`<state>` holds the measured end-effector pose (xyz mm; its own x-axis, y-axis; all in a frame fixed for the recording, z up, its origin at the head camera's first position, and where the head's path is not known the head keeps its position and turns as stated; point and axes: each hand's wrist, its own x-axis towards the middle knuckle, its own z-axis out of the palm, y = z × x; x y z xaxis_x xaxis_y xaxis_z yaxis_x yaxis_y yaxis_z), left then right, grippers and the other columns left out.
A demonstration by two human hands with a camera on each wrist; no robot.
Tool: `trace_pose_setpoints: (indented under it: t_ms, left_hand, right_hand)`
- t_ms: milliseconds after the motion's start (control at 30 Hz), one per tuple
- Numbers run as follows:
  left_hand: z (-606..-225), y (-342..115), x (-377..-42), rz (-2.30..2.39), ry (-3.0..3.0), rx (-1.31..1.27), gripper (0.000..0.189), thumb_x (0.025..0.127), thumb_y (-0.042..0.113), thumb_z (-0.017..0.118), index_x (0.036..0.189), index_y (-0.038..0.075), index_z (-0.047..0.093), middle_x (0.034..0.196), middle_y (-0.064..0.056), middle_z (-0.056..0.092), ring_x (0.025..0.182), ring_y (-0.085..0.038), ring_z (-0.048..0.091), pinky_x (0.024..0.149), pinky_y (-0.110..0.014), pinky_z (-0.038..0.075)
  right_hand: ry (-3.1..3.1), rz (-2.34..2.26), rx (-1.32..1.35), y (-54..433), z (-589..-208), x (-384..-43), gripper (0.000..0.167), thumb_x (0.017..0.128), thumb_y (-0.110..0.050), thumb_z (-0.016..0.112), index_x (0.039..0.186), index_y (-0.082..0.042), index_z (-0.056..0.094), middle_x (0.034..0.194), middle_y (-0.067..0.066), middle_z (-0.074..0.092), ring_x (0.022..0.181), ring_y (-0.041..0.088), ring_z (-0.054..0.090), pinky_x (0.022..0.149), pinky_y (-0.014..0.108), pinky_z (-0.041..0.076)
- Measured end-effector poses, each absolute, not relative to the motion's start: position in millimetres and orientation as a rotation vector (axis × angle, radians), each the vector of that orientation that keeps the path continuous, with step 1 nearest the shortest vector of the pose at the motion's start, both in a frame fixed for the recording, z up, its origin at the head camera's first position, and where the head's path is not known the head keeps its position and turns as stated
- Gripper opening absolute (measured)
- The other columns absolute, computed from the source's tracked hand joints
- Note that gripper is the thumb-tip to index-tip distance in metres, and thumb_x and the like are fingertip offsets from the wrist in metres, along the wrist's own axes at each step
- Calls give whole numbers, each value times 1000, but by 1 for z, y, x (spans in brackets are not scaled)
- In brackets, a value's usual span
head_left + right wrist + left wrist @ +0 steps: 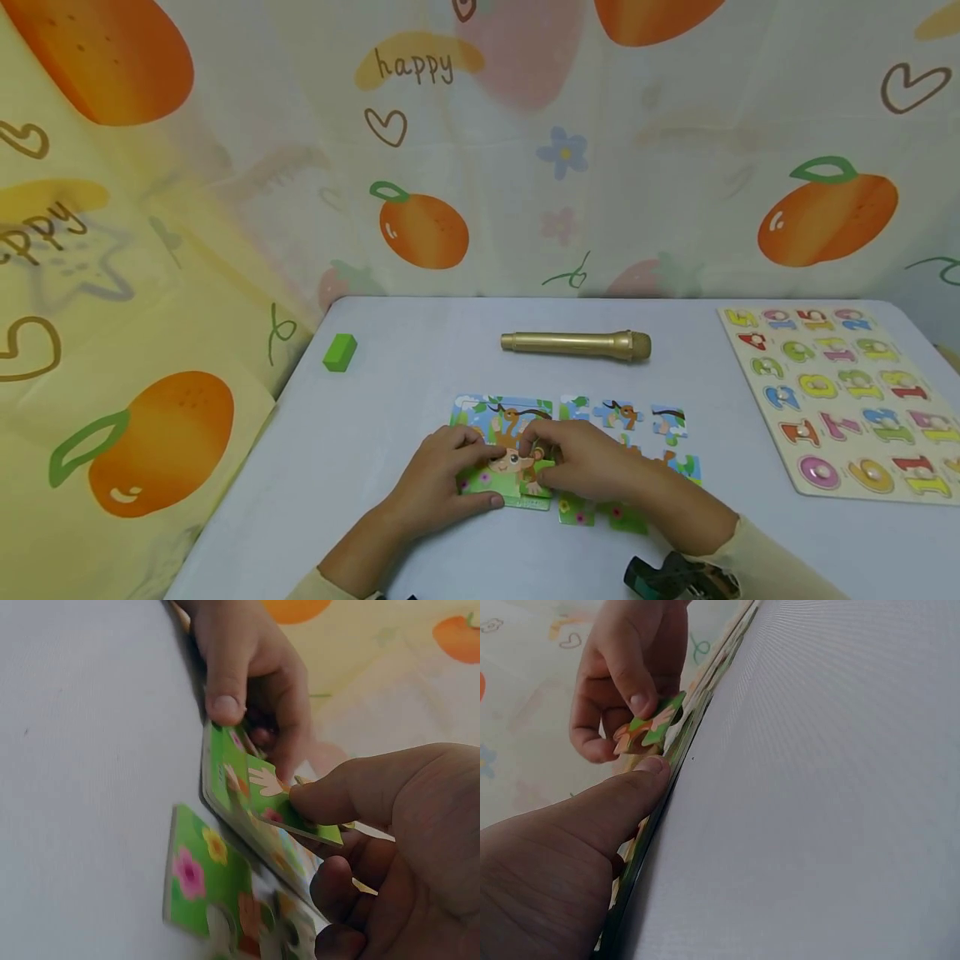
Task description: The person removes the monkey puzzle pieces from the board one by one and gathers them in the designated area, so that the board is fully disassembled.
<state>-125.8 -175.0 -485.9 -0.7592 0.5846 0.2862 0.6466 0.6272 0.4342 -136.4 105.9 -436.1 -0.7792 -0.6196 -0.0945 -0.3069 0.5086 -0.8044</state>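
A jigsaw puzzle board [528, 503] with a monkey picture lies on the white table in the head view. My left hand [442, 471] rests at its left side, fingers over the picture and thumb by the front edge. Over the board's right part, my right hand [588, 458] pinches a jigsaw piece [270, 787] between thumb and fingers. That green piece shows part of a pale hand, and it is tilted over the board in the right wrist view. Several loose jigsaw pieces [619, 415] lie just right of the board, partly covered by my right forearm.
A gold microphone [573, 343] lies behind the puzzle. To the far left is a green block [341, 352]. A board of peg numbers and shapes [840, 400] occupies the table's right side. Behind the table hangs a fruit-patterned cloth [510, 167].
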Motion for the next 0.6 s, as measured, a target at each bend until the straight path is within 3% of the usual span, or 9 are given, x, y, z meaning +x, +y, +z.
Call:
trace_pose_setpoints:
  t_ms: [233,600]
  left_hand:
    - [-485,-175,-125,-790,-2769,-1009,59,82,56,90,132,27,77,117,14,57,99,-8,47,87,-31,43]
    - [-484,-173,-124,-795,-2810,-976,59,81,55,91,133,28,77,120,15,58,102,-7,47,90,-31,43]
  right_hand:
    - [2388,-1203,-688,131,-436,-134,27,93,-10,77,114,-24,67,79,-3,60,60,14,57,60,32,50]
    - [2390,-1254,-640,168,-432,-119,28,91,-8,78,113,-21,66,72,-5,56,55,8,50,55,28,46]
